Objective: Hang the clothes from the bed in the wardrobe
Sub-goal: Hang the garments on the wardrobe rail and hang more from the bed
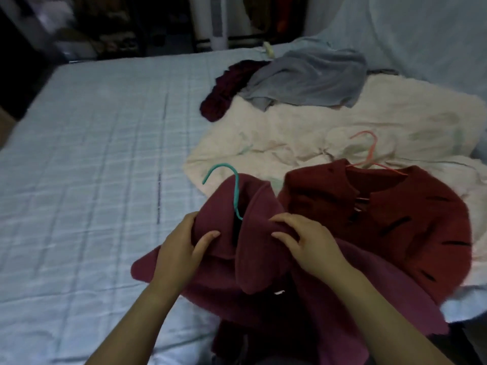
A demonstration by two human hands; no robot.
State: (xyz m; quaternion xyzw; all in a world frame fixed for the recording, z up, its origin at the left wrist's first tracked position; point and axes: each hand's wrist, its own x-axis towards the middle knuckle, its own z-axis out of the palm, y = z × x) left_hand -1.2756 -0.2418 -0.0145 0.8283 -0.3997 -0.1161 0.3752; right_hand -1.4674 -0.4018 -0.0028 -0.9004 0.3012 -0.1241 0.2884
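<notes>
The maroon coat (263, 259) lies bunched at the near edge of the bed (92, 140), with a teal hanger (235, 191) pushed down into its neck opening so that only the hook and part of the stem show above the collar. The left hand (181, 248) grips the left side of the collar, thumb on top and fingers (189, 217) curled behind the fabric. The right hand (308, 246) holds the right side of the collar, its fingers bent and clamped on a fold of cloth. Just to the right, touching the coat, a red garment (382, 219) with short black dashes lies flat with a pink hanger (369, 148) in its neck, the hook resting on a cream blanket (290, 127). Farther up the bed a grey-blue garment (308, 77) sits crumpled on the blanket's far edge, overlapping a dark purple garment (224, 93) beside it. Beyond the bed stands the wardrobe (253, 38), dim and blurred; a few hanging clothes in brown and orange can be made out inside it, but no more than that.
</notes>
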